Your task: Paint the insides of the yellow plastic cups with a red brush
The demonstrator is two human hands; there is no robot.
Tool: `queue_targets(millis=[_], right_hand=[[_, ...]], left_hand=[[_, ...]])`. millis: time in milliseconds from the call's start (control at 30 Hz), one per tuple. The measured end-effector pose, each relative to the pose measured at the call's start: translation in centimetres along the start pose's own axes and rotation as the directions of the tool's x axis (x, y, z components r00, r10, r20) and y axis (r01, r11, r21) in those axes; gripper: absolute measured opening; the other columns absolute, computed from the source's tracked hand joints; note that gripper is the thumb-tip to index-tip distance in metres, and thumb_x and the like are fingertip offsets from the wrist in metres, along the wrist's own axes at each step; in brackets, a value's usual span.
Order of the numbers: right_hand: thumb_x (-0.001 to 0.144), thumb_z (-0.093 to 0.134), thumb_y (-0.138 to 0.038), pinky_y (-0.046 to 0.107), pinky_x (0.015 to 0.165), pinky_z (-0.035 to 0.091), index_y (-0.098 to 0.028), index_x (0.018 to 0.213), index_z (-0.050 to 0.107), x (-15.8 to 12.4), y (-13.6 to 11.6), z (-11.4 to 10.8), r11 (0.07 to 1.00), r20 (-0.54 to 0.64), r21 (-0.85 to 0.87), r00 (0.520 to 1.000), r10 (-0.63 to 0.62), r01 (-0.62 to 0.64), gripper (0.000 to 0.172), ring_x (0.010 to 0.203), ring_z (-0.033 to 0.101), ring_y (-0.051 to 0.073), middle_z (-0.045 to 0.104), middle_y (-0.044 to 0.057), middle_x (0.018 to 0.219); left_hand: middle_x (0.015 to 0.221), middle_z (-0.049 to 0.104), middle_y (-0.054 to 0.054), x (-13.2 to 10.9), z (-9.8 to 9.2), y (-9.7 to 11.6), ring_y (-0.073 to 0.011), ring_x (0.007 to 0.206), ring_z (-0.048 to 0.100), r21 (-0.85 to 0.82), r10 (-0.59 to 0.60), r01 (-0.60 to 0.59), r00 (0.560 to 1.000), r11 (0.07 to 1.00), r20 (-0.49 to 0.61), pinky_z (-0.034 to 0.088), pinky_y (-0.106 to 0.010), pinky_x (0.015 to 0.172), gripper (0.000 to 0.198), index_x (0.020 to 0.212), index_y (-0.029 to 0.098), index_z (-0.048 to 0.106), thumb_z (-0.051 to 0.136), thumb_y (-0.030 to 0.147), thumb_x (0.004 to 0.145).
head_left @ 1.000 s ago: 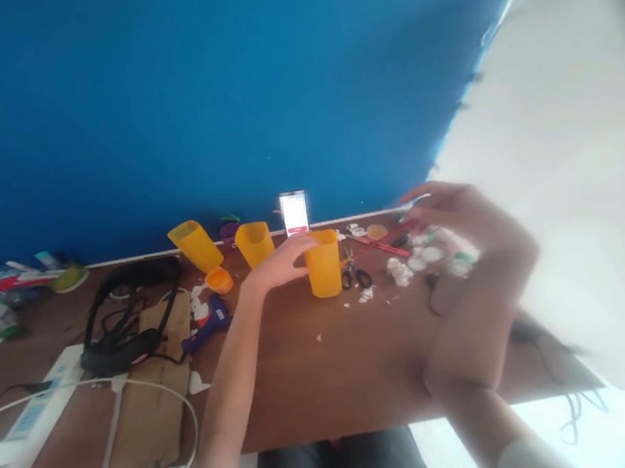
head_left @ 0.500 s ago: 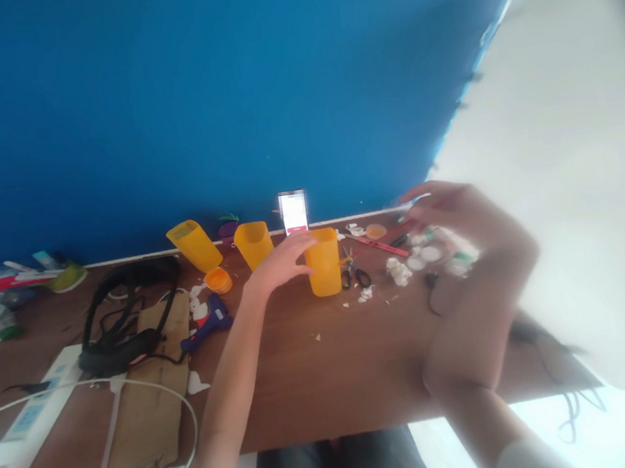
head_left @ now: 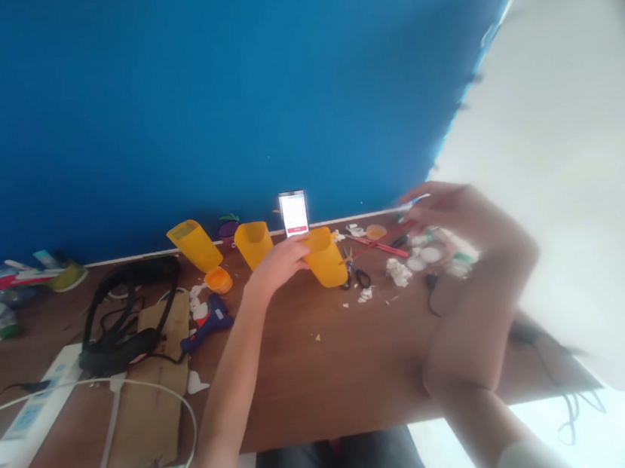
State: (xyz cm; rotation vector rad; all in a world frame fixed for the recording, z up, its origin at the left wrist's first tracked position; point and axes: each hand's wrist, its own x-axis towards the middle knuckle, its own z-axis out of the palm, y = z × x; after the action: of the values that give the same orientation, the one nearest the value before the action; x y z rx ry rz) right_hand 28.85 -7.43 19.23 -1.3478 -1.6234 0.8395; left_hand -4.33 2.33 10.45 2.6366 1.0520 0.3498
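Note:
My left hand [head_left: 283, 262] grips a yellow cup [head_left: 325, 259] by its left side, and the cup leans with its base toward the right. My right hand [head_left: 440, 207] is closed around a slim red paintbrush [head_left: 368, 246], partly blurred, whose tip reaches the cup's right side. A second yellow cup [head_left: 253, 243] stands just behind my left hand. Farther left, a third yellow cup [head_left: 196, 247] tilts beside a small orange paint pot [head_left: 219, 280]. Black-handled scissors [head_left: 362, 278] lie partly behind the held cup.
A phone [head_left: 294, 212] leans on the blue wall. Crumpled white scraps [head_left: 398, 272] and red tweezers-like tool [head_left: 385, 245] lie at right. At left are a blue glue gun [head_left: 209, 322], black headset [head_left: 129, 317], cardboard [head_left: 152, 413] and white power strip [head_left: 43, 411].
The held cup has tipped, its base swinging right and slightly up. My left fingers have closed more tightly around its side. My right hand has hardly moved.

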Motion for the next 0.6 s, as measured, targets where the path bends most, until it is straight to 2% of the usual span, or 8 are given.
queue_targets(millis=[67,167,300,467,600], right_hand=[[0.083,0.071,-0.045,0.022,0.056,0.052,-0.023,0.107,0.07,-0.04,-0.09,-0.02,1.0,-0.021,-0.012,1.0,0.003,-0.003,0.032,0.067,0.067,0.016,0.074,0.005,0.079],[0.083,0.071,-0.046,0.024,0.054,0.053,-0.023,0.107,0.07,0.02,-0.15,0.0,0.999,-0.051,-0.028,0.999,0.019,-0.02,0.033,0.067,0.067,0.017,0.074,0.006,0.079],[0.084,0.07,-0.045,0.026,0.054,0.055,-0.025,0.109,0.07,0.18,-0.18,0.16,1.0,-0.019,-0.012,0.999,0.028,-0.028,0.032,0.066,0.067,0.018,0.074,0.006,0.078],[0.084,0.071,-0.044,0.024,0.05,0.052,-0.025,0.11,0.069,0.27,-0.24,0.25,1.0,0.019,-0.009,1.0,0.021,-0.021,0.032,0.066,0.068,0.018,0.074,0.006,0.081],[0.083,0.071,-0.047,0.023,0.051,0.051,-0.025,0.11,0.069,0.37,-0.37,0.25,0.999,0.018,-0.024,0.999,0.045,-0.045,0.035,0.069,0.068,0.018,0.074,0.006,0.082]], left_hand=[[0.14,0.059,-0.008,0.05,0.06,0.05,-0.0274,0.131,0.054,0.018,-0.012,0.011,1.0,1.0,0.013,0.047,-0.041,0.106,0.016,0.084,0.02,0.071,0.06,0.031,0.089],[0.139,0.06,-0.007,0.04,0.14,0.06,-0.0288,0.13,0.055,0.002,-0.016,0.016,1.0,1.0,0.009,0.047,-0.041,0.107,0.014,0.085,0.021,0.072,0.061,0.031,0.088],[0.141,0.058,-0.006,-0.18,0.03,0.24,-0.03,0.129,0.056,-0.036,-0.013,0.013,1.0,0.999,-0.019,0.044,-0.044,0.11,0.015,0.089,0.022,0.073,0.058,0.026,0.089],[0.143,0.057,-0.005,-0.41,-0.39,0.57,-0.0268,0.127,0.057,0.022,-0.016,0.016,1.0,1.0,-0.002,0.047,-0.042,0.107,0.025,0.096,0.023,0.072,0.049,0.015,0.09],[0.149,0.051,-0.005,-0.58,-0.33,0.23,-0.0288,0.133,0.052,0.005,-0.028,0.028,0.999,1.0,0.022,0.043,-0.044,0.111,0.027,0.113,0.025,0.07,0.057,0.024,0.089]])
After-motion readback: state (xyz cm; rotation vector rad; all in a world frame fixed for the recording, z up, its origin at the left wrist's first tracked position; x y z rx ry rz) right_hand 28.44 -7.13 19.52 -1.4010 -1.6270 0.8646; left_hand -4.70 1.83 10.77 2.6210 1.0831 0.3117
